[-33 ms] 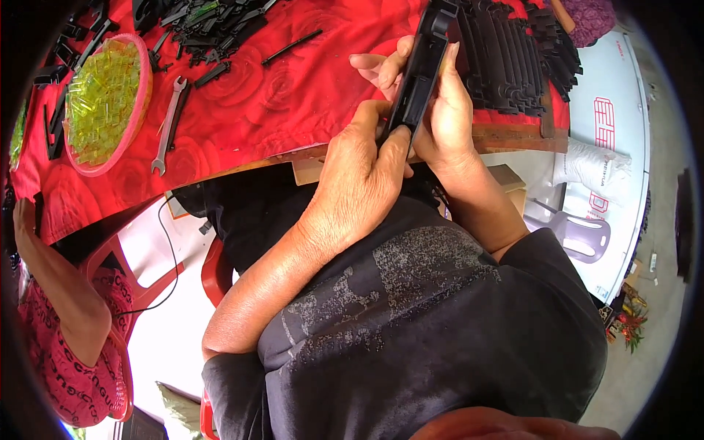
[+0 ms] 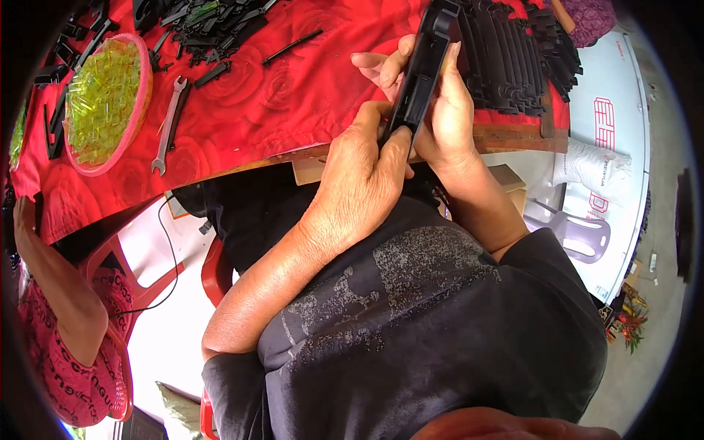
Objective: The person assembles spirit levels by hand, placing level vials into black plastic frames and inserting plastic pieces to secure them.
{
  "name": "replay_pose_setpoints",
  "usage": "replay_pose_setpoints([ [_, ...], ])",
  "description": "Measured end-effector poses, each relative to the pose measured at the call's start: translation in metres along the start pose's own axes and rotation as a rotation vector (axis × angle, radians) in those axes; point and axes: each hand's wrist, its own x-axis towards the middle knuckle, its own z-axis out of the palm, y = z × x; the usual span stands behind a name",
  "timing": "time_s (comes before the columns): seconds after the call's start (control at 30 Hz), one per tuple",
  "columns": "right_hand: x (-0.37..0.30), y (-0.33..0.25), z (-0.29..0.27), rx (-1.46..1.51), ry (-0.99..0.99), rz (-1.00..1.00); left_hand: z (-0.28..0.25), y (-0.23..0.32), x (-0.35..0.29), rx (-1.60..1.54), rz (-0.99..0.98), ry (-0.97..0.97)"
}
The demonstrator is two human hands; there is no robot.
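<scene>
A long black plastic housing (image 2: pixel 423 77) with a hollow, ribbed inner side is held tilted over the table's near edge. My left hand (image 2: pixel 358 176) grips its lower end, the thumb pressed into the hollow and the fingers bent round the side. Higher up, my right hand (image 2: pixel 449 121) supports the housing from behind, its thumb along the right edge. The right fingers come out past the left side, partly hidden by the housing. Whether a small piece lies under my left thumb is hidden.
On the red tablecloth (image 2: pixel 242 117) are a pink-rimmed basket (image 2: pixel 147 73) of yellow-green clear pieces, a wrench (image 2: pixel 170 125), a pile of black parts (image 2: pixel 209 33) and stacked black strips (image 2: pixel 502 62). Another person's arm (image 2: pixel 62 293) is at left; a purple-grey chair (image 2: pixel 583 235) stands right.
</scene>
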Motion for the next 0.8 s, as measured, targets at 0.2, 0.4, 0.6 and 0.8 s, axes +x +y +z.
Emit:
replay_pose_setpoints([
  [0.2,0.002,0.001,-0.002,0.001,-0.009,-0.034,-0.001,0.0,0.0,0.0,-0.006,-0.02],
  [0.4,0.001,-0.001,0.003,-0.023,-0.024,-0.046,0.0,0.0,0.004,0.023,-0.003,0.003],
  [0.6,-0.001,0.0,0.009,-0.046,0.023,-0.023,0.001,0.001,0.003,0.019,0.016,0.055],
  [0.8,-0.002,-0.001,0.011,-0.074,0.024,-0.029,0.002,0.003,0.004,0.002,-0.008,0.069],
])
